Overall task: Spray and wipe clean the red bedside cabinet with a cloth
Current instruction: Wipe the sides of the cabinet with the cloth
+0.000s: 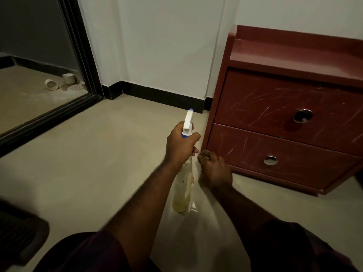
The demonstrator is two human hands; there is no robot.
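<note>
The left hand point(179, 146) grips the spray bottle point(183, 190), nozzle pointing to 12 o'clock, the red cabinet point(275, 103) is near at 2 o'clock, and the right hand is out of sight.

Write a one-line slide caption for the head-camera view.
Left hand grips a spray bottle by its neck, beside the scratched red bedside cabinet.

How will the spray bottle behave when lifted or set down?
Probably light, not fragile: the spray bottle looks like translucent plastic. Tall and narrow, it may tip when stood. The left hand holds its neck, likely a secure grip.
</note>
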